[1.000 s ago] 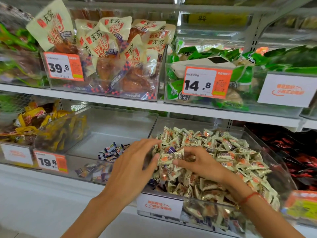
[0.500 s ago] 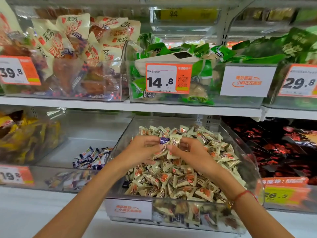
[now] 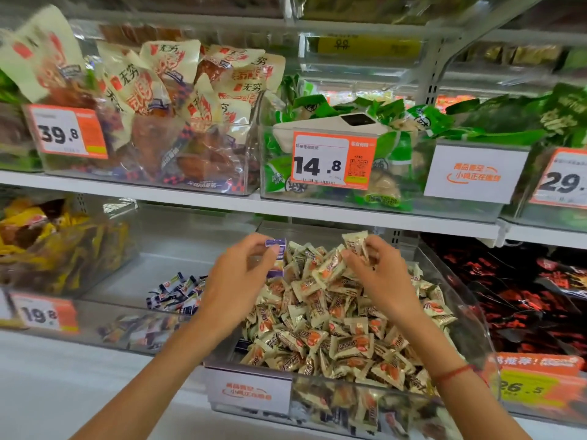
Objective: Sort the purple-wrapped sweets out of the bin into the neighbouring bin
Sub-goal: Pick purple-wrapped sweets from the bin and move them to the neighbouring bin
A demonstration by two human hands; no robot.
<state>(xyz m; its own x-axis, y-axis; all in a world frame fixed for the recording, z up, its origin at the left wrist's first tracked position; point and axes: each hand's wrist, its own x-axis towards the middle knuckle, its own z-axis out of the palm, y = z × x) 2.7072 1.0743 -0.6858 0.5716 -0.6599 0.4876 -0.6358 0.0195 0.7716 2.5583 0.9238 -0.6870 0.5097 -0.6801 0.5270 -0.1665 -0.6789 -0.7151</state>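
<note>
A clear bin (image 3: 457, 300) on the lower shelf is heaped with cream-wrapped sweets (image 3: 333, 325). My left hand (image 3: 238, 281) is raised over the bin's left side and pinches a purple-wrapped sweet (image 3: 275, 244) between thumb and fingers. My right hand (image 3: 378, 274) is over the back of the heap, its fingers curled round a cream-wrapped sweet (image 3: 355, 242). The neighbouring bin (image 3: 127, 281) on the left holds a small pile of purple-wrapped sweets (image 3: 174, 293) near its front.
A bin of yellow packs (image 3: 47, 242) stands at far left and dark red packs (image 3: 524, 287) at right. The upper shelf (image 3: 222, 201) carries bins of large snack bags with price cards 39.8 (image 3: 66, 131) and 14.8 (image 3: 330, 160).
Both hands have lifted out of the heap and drawn apart. My left hand now holds the purple sweet higher, and my right hand has come up with a cream sweet.
</note>
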